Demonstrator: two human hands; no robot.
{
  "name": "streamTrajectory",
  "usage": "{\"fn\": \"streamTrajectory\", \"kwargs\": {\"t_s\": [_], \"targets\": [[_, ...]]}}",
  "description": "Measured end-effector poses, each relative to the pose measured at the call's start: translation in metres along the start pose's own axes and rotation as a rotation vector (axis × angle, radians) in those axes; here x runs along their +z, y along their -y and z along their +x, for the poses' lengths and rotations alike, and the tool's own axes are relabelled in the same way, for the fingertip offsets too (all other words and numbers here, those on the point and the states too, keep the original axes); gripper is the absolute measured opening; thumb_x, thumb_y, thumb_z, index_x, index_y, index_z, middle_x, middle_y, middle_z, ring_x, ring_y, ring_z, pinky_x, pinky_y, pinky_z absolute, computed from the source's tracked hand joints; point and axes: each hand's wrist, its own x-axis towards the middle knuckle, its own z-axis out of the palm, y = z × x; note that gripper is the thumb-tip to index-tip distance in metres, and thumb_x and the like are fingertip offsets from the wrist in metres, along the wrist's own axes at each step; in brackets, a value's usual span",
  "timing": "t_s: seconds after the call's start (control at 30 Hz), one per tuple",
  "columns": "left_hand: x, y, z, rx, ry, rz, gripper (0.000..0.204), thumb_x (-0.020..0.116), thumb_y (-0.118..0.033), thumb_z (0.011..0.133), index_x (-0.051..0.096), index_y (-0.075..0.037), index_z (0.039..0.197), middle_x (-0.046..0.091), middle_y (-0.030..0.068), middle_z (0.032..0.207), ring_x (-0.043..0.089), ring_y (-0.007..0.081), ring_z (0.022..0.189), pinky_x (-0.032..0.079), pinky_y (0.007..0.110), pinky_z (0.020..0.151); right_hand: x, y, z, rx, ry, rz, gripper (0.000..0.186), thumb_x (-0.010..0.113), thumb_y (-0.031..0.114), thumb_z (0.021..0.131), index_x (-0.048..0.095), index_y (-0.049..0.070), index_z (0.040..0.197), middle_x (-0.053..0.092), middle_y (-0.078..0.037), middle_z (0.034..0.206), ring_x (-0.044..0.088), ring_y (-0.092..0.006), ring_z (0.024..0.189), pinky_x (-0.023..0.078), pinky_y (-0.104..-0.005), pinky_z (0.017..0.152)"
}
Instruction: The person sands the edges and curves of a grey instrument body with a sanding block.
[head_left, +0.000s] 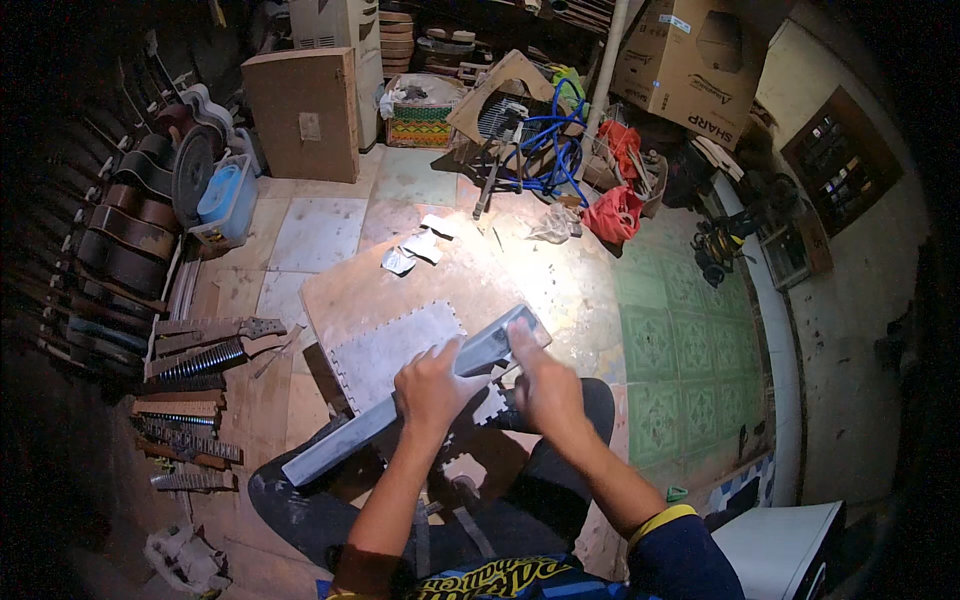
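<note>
A long pale-grey bar (345,442), shaped like a guitar neck, lies slanted across my lap, its wider end away from me to the right. My left hand (432,385) is closed around it near the middle, thumb along its side. At the wider end my right hand (545,385) has its fingers bent and pressed against the bar's top and edge. Whether a small piece sits under those fingers is hidden. Beneath the bar, a light foam mat (390,345) with jigsaw edges rests on a brown board (340,285).
Several crumpled paper pieces (422,245) lie on the board's far part. Saws (205,360) and guitar bodies (125,235) line the left. Ahead are a cardboard box (305,120), a coiled blue hose (550,145) and a red bag (612,213). A white box-like object (780,545) stands near right.
</note>
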Motion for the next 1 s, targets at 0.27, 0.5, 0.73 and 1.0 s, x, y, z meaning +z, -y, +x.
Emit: {"fn": "streamTrajectory", "kwargs": {"t_s": [0.27, 0.5, 0.73, 1.0], "targets": [[-0.003, -0.005, 0.004, -0.011, 0.040, -0.009, 0.067, 0.093, -0.039, 0.056, 0.072, -0.015, 0.114, 0.073, 0.0159, 0.087, 0.071, 0.0355, 0.079, 0.057, 0.045, 0.070, 0.005, -0.087, 0.062, 0.411, 0.406, 0.145, 0.044, 0.054, 0.007, 0.083, 0.069, 0.010, 0.124, 0.073, -0.022, 0.102, 0.074, -0.0335, 0.080, 0.058, -0.0449, 0.073], [-0.008, 0.023, 0.016, 0.326, -0.106, -0.416, 0.060, 0.092, -0.035, 0.060, 0.071, -0.010, 0.111, 0.071, 0.0153, 0.110, 0.068, 0.0353, 0.100, 0.056, 0.043, 0.087, 0.028, -0.066, -0.015, 0.425, 0.425, 0.968, 0.030, 0.061, 0.009, 0.083, 0.071, 0.003, 0.111, 0.066, -0.002, 0.086, 0.061, -0.0117, 0.074, 0.051, -0.0282, 0.071], [-0.013, 0.026, 0.020, 0.570, -0.011, -0.246, 0.047, 0.093, -0.034, 0.058, 0.077, -0.010, 0.095, 0.064, 0.0182, 0.129, 0.058, 0.0399, 0.119, 0.046, 0.050, 0.103, 0.073, -0.050, -0.003, 0.208, 0.290, 1.155, 0.029, 0.069, 0.007, 0.084, 0.066, 0.001, 0.113, 0.069, -0.004, 0.108, 0.064, -0.0116, 0.093, 0.052, -0.0274, 0.082], [-0.005, 0.023, 0.021, 0.452, 0.048, -0.332, 0.020, 0.088, -0.017, 0.065, 0.079, -0.009, 0.080, 0.066, 0.0182, 0.126, 0.056, 0.0396, 0.123, 0.041, 0.050, 0.107, 0.187, -0.172, 0.024, 0.840, 0.116, 1.118, 0.047, 0.061, 0.012, 0.086, 0.057, 0.000, 0.132, 0.064, -0.018, 0.113, 0.067, -0.0264, 0.098, 0.055, -0.0361, 0.085]]}}
